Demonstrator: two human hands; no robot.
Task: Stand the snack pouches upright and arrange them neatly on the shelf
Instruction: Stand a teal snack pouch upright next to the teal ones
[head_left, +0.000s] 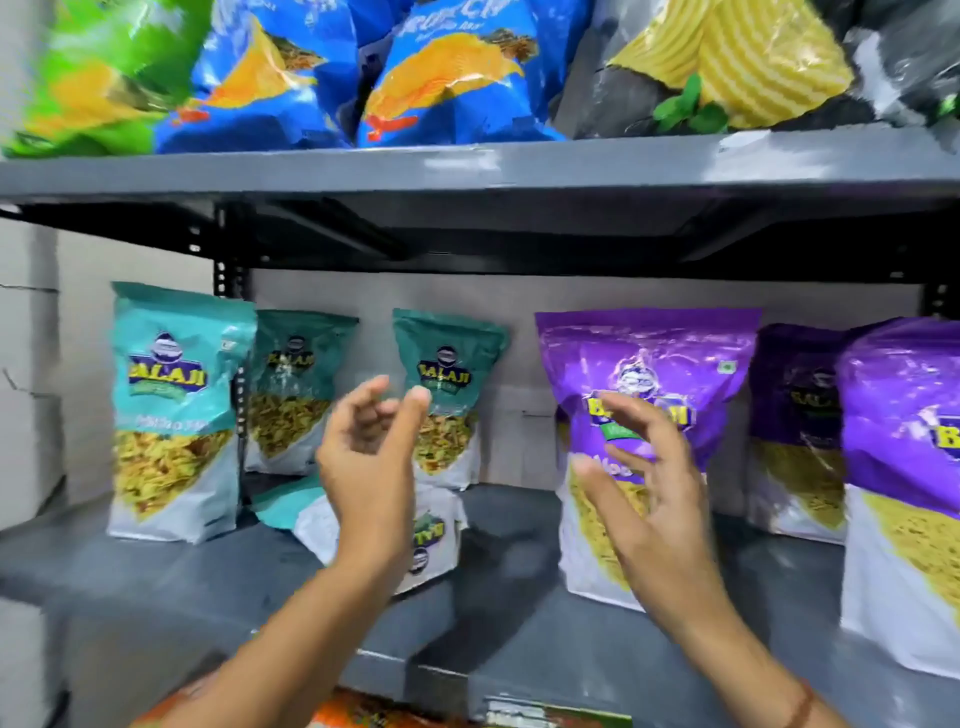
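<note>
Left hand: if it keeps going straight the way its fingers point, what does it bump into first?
Probably the upright teal pouch at the back; the left hand points up toward it. Depth is unclear. The fallen teal pouch lies lower.

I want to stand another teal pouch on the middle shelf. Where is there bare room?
Bare shelf lies along the front edge, before the front teal pouch. Another gap sits between the rear teal pouch and the front purple pouch. It is crowded mid-left, where a fallen pouch lies behind the left hand, and on the right among purple pouches.

Grey shelf (156, 577) carries teal pouches (174, 415) and purple pouches (644, 415).
</note>
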